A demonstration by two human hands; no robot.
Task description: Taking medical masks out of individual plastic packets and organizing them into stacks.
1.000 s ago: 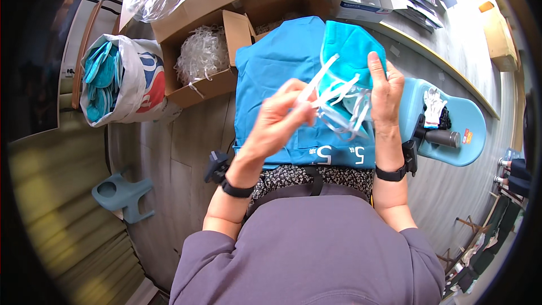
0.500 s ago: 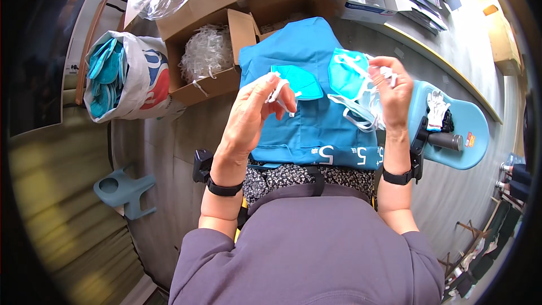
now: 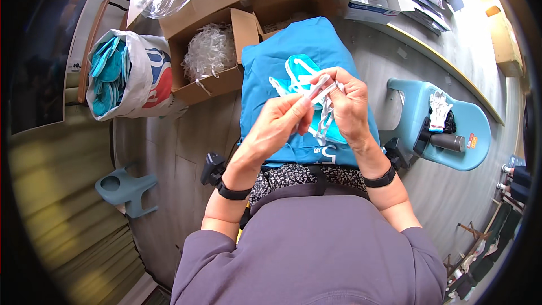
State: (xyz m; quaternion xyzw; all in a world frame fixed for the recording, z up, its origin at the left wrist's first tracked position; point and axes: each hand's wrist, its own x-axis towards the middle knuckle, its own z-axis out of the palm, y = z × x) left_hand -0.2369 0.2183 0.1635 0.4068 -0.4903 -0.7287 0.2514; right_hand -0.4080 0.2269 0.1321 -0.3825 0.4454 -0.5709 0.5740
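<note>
My left hand [image 3: 281, 121] and my right hand [image 3: 348, 104] meet over my lap, fingers pinched around thin white elastic straps [image 3: 326, 91]. The straps run between both sets of fingertips, and loose ends dangle below. They belong to turquoise face masks [image 3: 304, 65] that hang or lie just behind and beneath the hands. Part of another turquoise mask [image 3: 333, 131] shows under my right hand. How many masks are bunched here cannot be seen, since the fingers cover them. A blue cloth [image 3: 282, 51] with white print is spread over my lap beneath everything.
On the left stands a white bag [image 3: 138, 45] full of turquoise masks. An open cardboard box [image 3: 195, 89] ahead holds a tangle of white straps [image 3: 209, 51]. At the right, a blue stool [image 3: 480, 130] carries gloves and a dark cylinder. A small grey-blue stool [image 3: 132, 192] is at left.
My hands were apart, each with mask straps; they have come together over the middle of my lap. The masks at right have moved left with my right hand.
</note>
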